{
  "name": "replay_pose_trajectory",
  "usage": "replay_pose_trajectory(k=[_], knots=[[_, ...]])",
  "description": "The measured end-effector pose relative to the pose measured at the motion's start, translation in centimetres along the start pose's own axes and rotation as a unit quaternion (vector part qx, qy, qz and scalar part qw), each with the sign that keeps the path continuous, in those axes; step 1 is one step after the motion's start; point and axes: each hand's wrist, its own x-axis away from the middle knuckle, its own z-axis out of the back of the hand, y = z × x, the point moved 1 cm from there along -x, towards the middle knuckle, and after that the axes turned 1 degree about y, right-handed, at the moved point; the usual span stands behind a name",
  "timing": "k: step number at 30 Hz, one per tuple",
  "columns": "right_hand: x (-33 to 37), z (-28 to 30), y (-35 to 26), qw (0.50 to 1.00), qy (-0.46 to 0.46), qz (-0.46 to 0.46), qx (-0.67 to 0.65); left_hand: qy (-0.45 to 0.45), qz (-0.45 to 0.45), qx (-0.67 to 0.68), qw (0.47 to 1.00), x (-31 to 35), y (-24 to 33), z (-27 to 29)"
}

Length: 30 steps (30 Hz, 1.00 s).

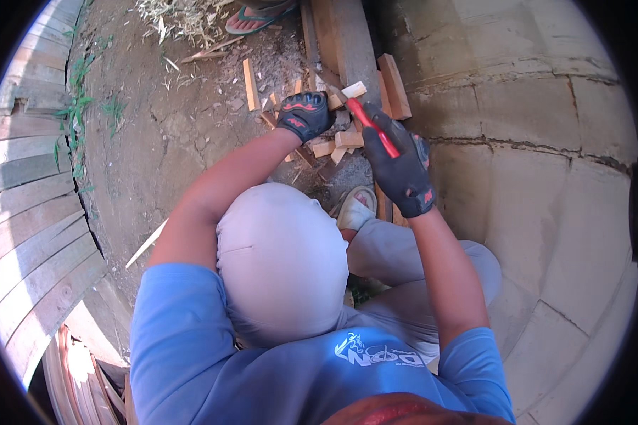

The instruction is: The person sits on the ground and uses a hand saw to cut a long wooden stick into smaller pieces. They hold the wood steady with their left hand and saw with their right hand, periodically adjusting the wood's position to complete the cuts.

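Observation:
My left hand [306, 117], in a black glove with red marks, is closed among short cut wood blocks; its fingertips are hidden, so what it grips cannot be made out. A pale wood block [354, 90] lies just beyond its right side. My right hand [398, 159], gloved alike, is wrapped round the red handle of a tool [365, 117]. The tool's narrow metal end points away to the upper left, past the blocks; its exact kind is unclear. Several more wood blocks [349, 139] are piled between my two hands.
A long timber beam [354, 42] runs away from me at the top. Upright wood pieces [395, 85] lean beside it, near a block wall [517, 142]. Another person's sandalled foot [252, 21] stands by wood shavings [181, 18]. Wooden boards [28, 227] line the left.

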Motion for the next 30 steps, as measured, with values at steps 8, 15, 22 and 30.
replay_pose_trajectory(k=[8,15,22,30], knots=[[4.2,-0.3,1.4,0.993,0.034,-0.057,-0.095,-0.01,-0.01,-0.001,1.0,-0.6,0.4,0.7],[9.6,11.5,-2.4,0.998,-0.003,0.018,0.064,0.021,-0.024,-0.032,0.999,0.5,0.8,1.1],[13.5,15.3,-7.5,0.994,-0.036,-0.088,0.05,0.015,-0.011,-0.045,0.999,0.4,1.4,1.2],[2.7,4.1,-2.5,0.996,0.038,0.047,0.063,0.009,-0.006,-0.033,0.999,0.6,1.9,1.4]])
